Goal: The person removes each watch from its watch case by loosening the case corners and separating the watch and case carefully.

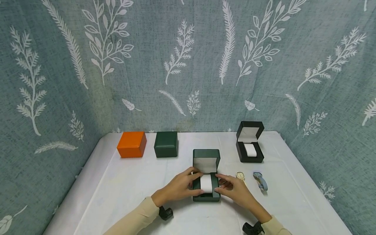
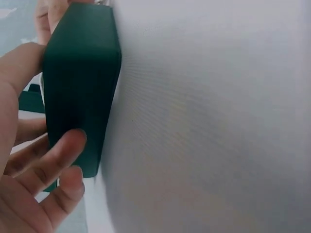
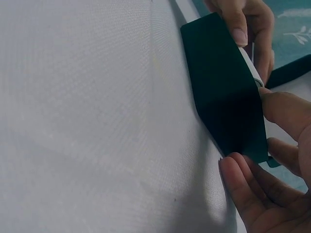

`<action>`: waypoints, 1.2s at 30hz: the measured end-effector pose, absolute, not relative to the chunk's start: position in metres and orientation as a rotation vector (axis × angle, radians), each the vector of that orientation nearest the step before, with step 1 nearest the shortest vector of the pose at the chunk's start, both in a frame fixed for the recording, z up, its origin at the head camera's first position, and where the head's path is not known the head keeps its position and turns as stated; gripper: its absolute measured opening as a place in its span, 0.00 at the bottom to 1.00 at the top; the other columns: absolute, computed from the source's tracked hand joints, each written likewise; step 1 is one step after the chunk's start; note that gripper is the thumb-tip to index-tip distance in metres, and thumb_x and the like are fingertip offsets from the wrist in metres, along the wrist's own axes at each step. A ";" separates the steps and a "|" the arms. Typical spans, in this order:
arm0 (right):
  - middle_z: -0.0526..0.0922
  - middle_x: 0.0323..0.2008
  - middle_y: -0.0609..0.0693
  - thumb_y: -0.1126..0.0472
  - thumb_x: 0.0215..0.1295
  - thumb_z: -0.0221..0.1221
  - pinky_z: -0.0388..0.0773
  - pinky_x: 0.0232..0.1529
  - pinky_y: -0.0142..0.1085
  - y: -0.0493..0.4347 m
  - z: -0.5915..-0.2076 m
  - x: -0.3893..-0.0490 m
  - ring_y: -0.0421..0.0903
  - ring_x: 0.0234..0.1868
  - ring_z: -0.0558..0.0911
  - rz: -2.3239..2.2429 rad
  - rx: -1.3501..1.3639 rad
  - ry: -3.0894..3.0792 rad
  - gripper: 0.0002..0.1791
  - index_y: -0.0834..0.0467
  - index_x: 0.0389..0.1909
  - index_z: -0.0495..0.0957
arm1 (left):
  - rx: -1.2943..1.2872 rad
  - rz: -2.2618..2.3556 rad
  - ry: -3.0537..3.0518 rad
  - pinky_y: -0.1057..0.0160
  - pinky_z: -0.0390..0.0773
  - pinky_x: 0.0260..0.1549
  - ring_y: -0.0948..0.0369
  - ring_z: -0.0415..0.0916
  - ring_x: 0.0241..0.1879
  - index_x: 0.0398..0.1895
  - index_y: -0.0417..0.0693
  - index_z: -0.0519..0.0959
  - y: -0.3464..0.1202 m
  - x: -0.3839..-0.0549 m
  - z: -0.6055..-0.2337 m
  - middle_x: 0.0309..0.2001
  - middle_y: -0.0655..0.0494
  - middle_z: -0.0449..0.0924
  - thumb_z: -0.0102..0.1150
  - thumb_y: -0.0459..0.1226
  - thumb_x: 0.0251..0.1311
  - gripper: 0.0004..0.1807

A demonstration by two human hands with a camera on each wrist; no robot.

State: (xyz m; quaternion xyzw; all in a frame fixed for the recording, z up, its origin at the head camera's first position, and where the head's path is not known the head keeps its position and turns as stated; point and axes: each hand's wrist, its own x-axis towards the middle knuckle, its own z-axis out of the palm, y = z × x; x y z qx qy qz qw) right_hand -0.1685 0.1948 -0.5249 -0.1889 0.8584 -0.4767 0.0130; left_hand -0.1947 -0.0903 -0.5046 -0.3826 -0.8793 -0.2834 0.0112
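A dark green watch box (image 1: 206,198) stands on the table with its lid (image 1: 206,153) raised and a white cushion (image 1: 206,183) inside. My left hand (image 1: 183,183) grips the box's left side, its thumb and index fingertips at the cushion's left edge. Opposite it, my right hand (image 1: 233,188) holds the right side, thumb and index finger on the rim. Both wrist views show fingers against the outer walls of the green box (image 2: 80,92). Just beyond the right hand lies a gold-toned watch (image 1: 240,176), partly hidden. Farther right is a watch with a blue strap (image 1: 260,181).
An orange box (image 1: 131,145) and a closed green box (image 1: 165,144) stand at the back left. A black watch box (image 1: 251,159) with raised lid and white cushion is at the back right. White cloth covers the table (image 1: 117,202); patterned curtains (image 1: 202,65) surround it.
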 end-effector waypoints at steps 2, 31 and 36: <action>0.86 0.43 0.48 0.49 0.62 0.73 0.83 0.42 0.33 0.194 -0.525 -0.168 0.39 0.39 0.85 -1.510 -0.568 2.654 0.33 0.57 0.66 0.78 | -1.192 -0.953 -2.716 0.73 0.75 0.33 0.69 0.74 0.32 0.65 0.47 0.79 -0.093 -0.195 -0.506 0.61 0.57 0.72 0.68 0.55 0.65 0.32; 0.82 0.49 0.55 0.57 0.55 0.77 0.83 0.49 0.35 0.196 -0.528 -0.149 0.47 0.44 0.84 -1.604 -0.661 2.545 0.41 0.72 0.65 0.73 | -1.118 -1.039 -2.893 0.67 0.74 0.36 0.66 0.73 0.32 0.74 0.35 0.66 -0.117 -0.208 -0.514 0.59 0.50 0.76 0.81 0.61 0.42 0.61; 0.81 0.45 0.53 0.55 0.52 0.80 0.84 0.47 0.34 0.189 -0.529 -0.151 0.44 0.42 0.84 -1.587 -0.683 2.637 0.43 0.74 0.63 0.74 | -1.151 -1.129 -2.853 0.68 0.77 0.34 0.66 0.75 0.33 0.72 0.32 0.67 -0.115 -0.210 -0.516 0.53 0.50 0.75 0.83 0.58 0.43 0.59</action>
